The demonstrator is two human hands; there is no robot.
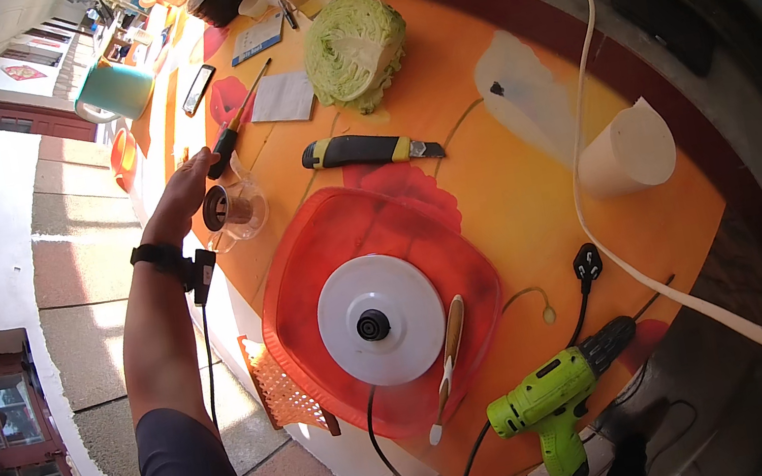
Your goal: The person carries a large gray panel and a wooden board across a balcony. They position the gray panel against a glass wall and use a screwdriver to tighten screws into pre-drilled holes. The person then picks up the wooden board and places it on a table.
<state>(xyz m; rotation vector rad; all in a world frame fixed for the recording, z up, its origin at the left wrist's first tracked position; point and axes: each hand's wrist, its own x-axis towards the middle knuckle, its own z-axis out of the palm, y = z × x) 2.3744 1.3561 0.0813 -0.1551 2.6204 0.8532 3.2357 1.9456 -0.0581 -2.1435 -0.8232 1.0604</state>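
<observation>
My left hand (187, 195) reaches in from the left with its fingers drawn together at the black-and-yellow handle of a screwdriver (228, 145). Its shaft points away toward the far side of the table. Just below the hand is a clear glass cup (244, 210) with a brown part inside. A white electric kettle base (385, 345) with a black centre connector sits on a red plastic tray (292, 272). A slim brown-handled brush (448, 367) lies across the tray's right side. Beyond the tray rests a black-and-yellow utility knife (371, 150), blade end showing. My right hand is out of view.
A green cordless drill (548, 401) and a black plug (586, 263) lie near right. A cabbage (356, 53), white paper (282, 98) and phone (198, 89) are farther back. A white cable (582, 121) crosses the right side by a white cup-shaped object (628, 149). An orange perforated basket (286, 382) stands left.
</observation>
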